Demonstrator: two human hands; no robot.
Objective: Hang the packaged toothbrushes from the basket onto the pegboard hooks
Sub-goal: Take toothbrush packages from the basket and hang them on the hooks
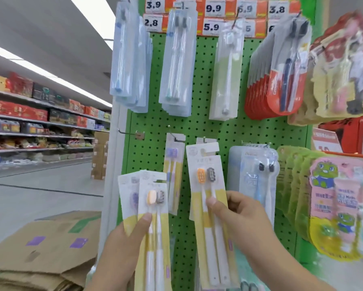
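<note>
— Toothbrush packs, white-and-yellow card with two brushes each, are in both hands. The right hand [237, 211] pinches one twin pack with orange and grey brush heads [207, 185], thumb on the front and fingers curled behind, in front of the green perforated pegboard [199, 127].

— Is that pack on a hook?

— Its top cut-out sits right at a metal hook [204, 140] in the pegboard's lower row; whether it is fully threaded I cannot tell. It hangs slightly tilted.

— And the left hand?

— The left hand [123, 240] grips a small stack of the same yellow-and-white packs [153, 206], thumb pressed across the front one. They are held upright over the pegboard's lower left edge, on no hook.

— What is next to them on the pegboard?

— Between the two held packs, a pack with purple brush heads [173, 164] hangs from its own hook. Up and to the left of it a bare metal hook [130, 133] juts out. Right of the right hand hangs a clear blister pack with blue brushes [254, 177], then green-and-pink children's toothpaste sets [336, 206].

— Higher up?

— Pale blue clear packs [176, 66], a light green one [226, 74], red-backed packs [281, 80], and price tags [215, 8] across the pegboard's top.

— Left of the pegboard?

— Flattened brown cardboard boxes [44, 248] low down, and stocked store shelves [39, 118] across the aisle.
</note>
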